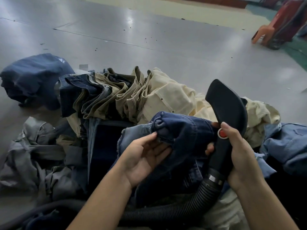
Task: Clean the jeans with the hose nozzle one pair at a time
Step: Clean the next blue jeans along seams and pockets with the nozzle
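— Progress on the jeans?
— Little can be judged done: a stack of folded trousers (116, 95) is seen behind, untouched, and one dark denim pair (179, 135) is held up over the pile.
— Hands?
— The denim is pinched by the left hand (146, 156); the black hose nozzle (227, 113) is gripped by the right hand (240, 151), fingers wrapped, beside the red button (222, 133).

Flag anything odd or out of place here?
Minor only: dark specks of debris dot the grey table beyond the clothes pile. The right hand grips the hose nozzle, whose wide mouth points up, away from the blue jeans the left hand holds.
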### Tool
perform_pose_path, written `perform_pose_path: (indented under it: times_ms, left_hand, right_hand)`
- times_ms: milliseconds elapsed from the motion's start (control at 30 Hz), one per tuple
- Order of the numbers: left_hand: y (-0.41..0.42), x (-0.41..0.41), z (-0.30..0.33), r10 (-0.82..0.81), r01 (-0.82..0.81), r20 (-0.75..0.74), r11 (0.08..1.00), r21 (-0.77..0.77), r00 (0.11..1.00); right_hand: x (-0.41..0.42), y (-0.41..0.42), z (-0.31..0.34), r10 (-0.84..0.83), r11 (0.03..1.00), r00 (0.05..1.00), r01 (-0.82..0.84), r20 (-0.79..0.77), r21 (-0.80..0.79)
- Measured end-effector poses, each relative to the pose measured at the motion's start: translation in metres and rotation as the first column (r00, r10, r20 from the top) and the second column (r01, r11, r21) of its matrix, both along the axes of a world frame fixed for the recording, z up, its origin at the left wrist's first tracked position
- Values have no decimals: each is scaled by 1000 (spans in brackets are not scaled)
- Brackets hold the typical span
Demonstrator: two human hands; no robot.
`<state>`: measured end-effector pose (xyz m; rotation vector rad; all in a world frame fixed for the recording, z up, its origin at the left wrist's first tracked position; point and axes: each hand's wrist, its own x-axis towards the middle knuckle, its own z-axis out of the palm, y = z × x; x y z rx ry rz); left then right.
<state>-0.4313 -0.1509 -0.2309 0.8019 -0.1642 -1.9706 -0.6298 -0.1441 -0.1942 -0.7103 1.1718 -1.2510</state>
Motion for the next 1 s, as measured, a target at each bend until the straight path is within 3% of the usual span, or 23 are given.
perform_pose_path:
  times_ms: [100, 300, 433, 567, 700, 800, 1000]
  left_hand:
    - [2, 0, 5, 26, -26, -134, 1000, 2, 991]
    - [10, -4, 14, -59, 50, -192, 997, -56, 980]
    - [1, 4, 10, 150, -173, -227, 981, -85, 962]
    - [-7, 10, 6, 334, -364, -202, 921, -141, 921]
    - [-12, 8, 2, 419, -449, -202, 882, -141, 885]
    - [-12, 9, 1, 421, -450, -184, 877, -165, 888]
    - [-9, 2, -5, 382, -380, -42, 892, -246, 923]
  right_hand:
    - [-4, -5, -4, -52, 999, 999, 52, -6, 14]
    - [5, -17, -15, -117, 993, 992, 118, -43, 12]
    - [0, -14, -18, -59, 998, 968, 60, -245, -5]
    - [-1, 6, 0, 60, 993, 950, -88, -306, -77]
    - [24, 30, 8, 316, 936, 874, -350, -369, -28]
    - [40, 38, 7, 407, 890, 810, -455, -423, -15]
    - [34, 15, 17, 208, 969, 892, -244, -402, -41]
